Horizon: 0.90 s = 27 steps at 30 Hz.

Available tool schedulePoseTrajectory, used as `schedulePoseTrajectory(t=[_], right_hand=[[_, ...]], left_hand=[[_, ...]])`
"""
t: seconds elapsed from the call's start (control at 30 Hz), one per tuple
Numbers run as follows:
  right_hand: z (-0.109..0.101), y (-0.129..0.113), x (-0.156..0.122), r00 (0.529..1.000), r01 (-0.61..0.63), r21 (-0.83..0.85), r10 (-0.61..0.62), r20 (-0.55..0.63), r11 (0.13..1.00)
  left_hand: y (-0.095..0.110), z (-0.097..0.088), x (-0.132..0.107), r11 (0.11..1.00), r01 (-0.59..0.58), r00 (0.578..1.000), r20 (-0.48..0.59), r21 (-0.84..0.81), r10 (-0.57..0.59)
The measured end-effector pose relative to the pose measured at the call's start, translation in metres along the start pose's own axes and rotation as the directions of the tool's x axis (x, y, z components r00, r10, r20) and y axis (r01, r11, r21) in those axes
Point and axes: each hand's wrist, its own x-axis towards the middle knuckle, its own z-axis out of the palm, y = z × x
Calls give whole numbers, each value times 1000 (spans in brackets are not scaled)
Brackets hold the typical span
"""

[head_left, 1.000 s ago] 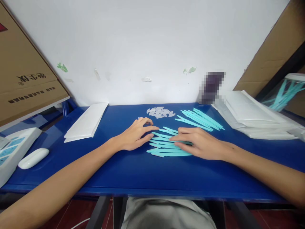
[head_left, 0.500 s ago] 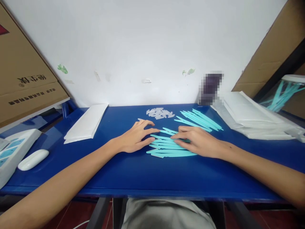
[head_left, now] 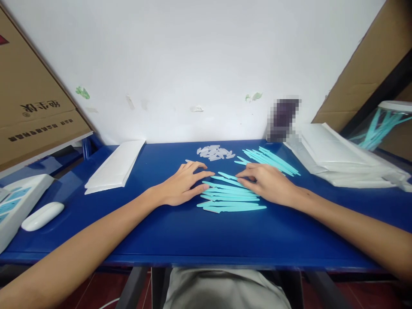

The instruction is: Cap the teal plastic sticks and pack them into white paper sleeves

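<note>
Several turquoise eyebrow razors [head_left: 234, 198] lie in a loose row between my hands, blade ends to the left. My left hand [head_left: 186, 182] rests with fingers apart, its index fingertip and thumb at the razors' left ends. A small translucent piece [head_left: 188, 161] shows at the back of this hand; I cannot tell whether it is held. My right hand [head_left: 265, 180] pinches the right end of the farthest razor [head_left: 227, 175] in the row. Behind that hand is a second bunch of turquoise razors [head_left: 273, 160]. A pile of small translucent blade covers [head_left: 215, 152] lies beyond my left hand.
White plastic packs [head_left: 334, 150] are stacked at the right, beside a clear tub [head_left: 383, 124] of turquoise razors. Left are a folded white sheet [head_left: 116, 165], a white oval case [head_left: 43, 216] and a white tray [head_left: 24, 197]. A cardboard box [head_left: 38, 94] stands at far left.
My right hand has shifted a little away from me, to the far side of the row, uncovering the nearer razors' right ends. My left hand has stayed nearly still.
</note>
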Motion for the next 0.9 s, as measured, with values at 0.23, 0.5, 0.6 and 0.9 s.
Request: schedulePoseTrajectory(t=[0.23, 0.5, 0.6, 0.9], right_hand=[[0, -12, 9, 996, 86, 222, -87, -4, 971], [-17, 26, 1, 969, -237, -190, 219, -114, 953], [-18, 36, 0, 956, -292, -264, 288, -53, 919], [-12, 34, 2, 981, -190, -106, 194, 25, 976]], left_hand=[[0, -1, 0, 1000, 27, 1000, 1, 8, -27], [0, 0, -1, 999, 30, 1000, 6, 19, -31], [-2, -1, -1, 999, 34, 999, -18, 41, -33], [-28, -4, 1, 977, 196, 971, -155, 84, -181]])
